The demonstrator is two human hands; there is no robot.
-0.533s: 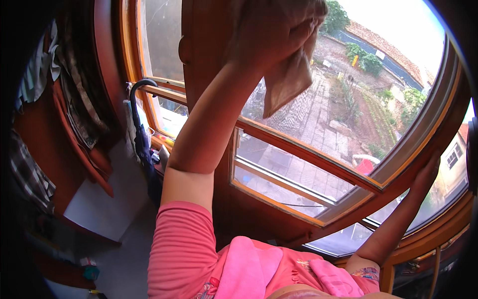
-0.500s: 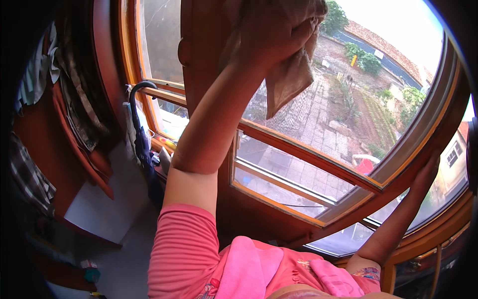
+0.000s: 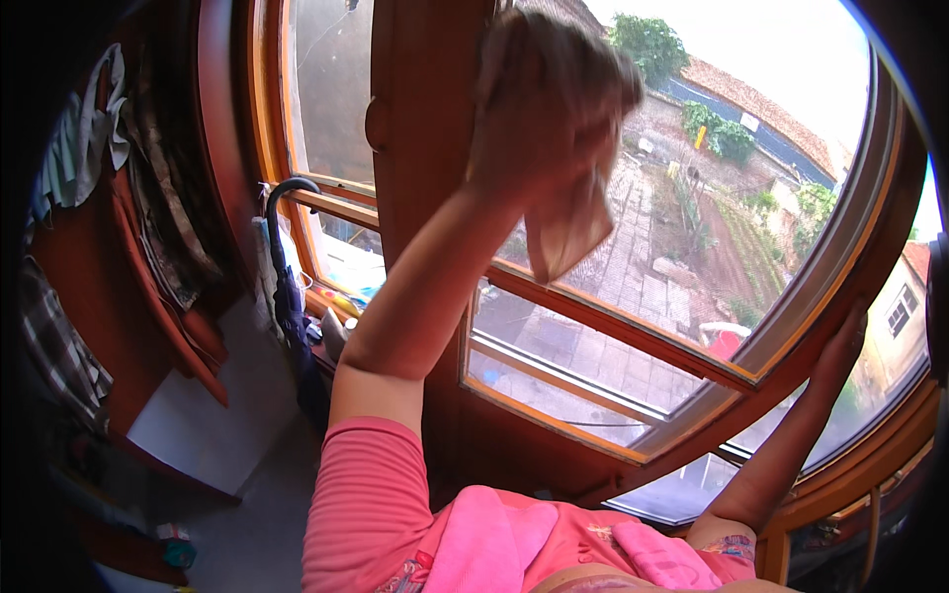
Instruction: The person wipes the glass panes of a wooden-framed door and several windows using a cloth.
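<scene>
Against the wooden window frame (image 3: 633,341), the left hand (image 3: 554,109) grips a cloth (image 3: 568,227), the right hand (image 3: 840,346) lies open.

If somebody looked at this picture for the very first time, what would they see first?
First the raised left hand near the top middle, clutching a tan cloth against the window pane. Next the big wooden window frame with a sunny yard beyond the glass. Far right, the right hand rests on the frame's edge, and a dark umbrella hangs at the left.
</scene>
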